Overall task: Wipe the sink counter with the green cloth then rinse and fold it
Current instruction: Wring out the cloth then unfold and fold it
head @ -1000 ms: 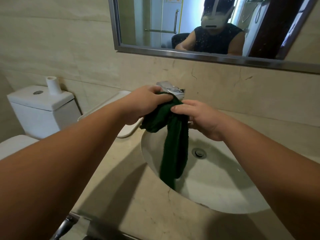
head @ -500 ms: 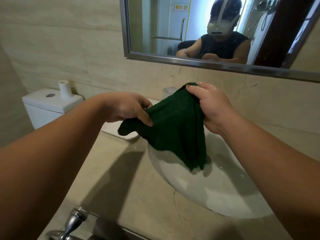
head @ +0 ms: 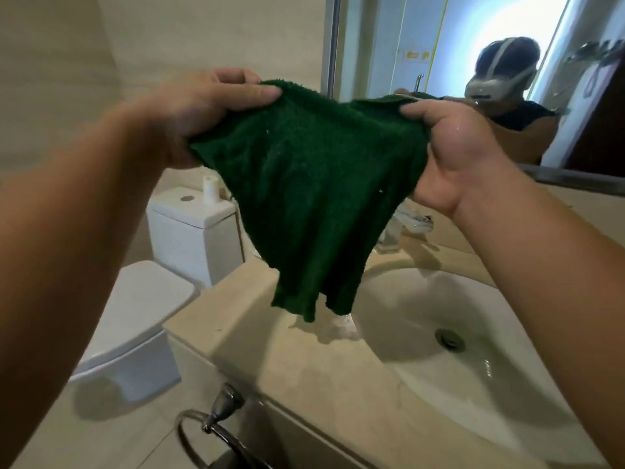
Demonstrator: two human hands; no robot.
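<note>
Sink counter [head: 304,367], sink [head: 507,384] set in it. Green cloth [head: 311,184] up in the air above the counter-basin edge, top edge stretched roughly level, rest hanging straight down. Left hand [head: 209,110] pinches left top corner, right hand [head: 456,154] pinches right corner. Fold probably next, bringing corners together.

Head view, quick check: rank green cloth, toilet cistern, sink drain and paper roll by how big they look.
1. green cloth, though nearness to the camera inflates it.
2. toilet cistern.
3. sink drain and paper roll look alike; unranked.
</note>
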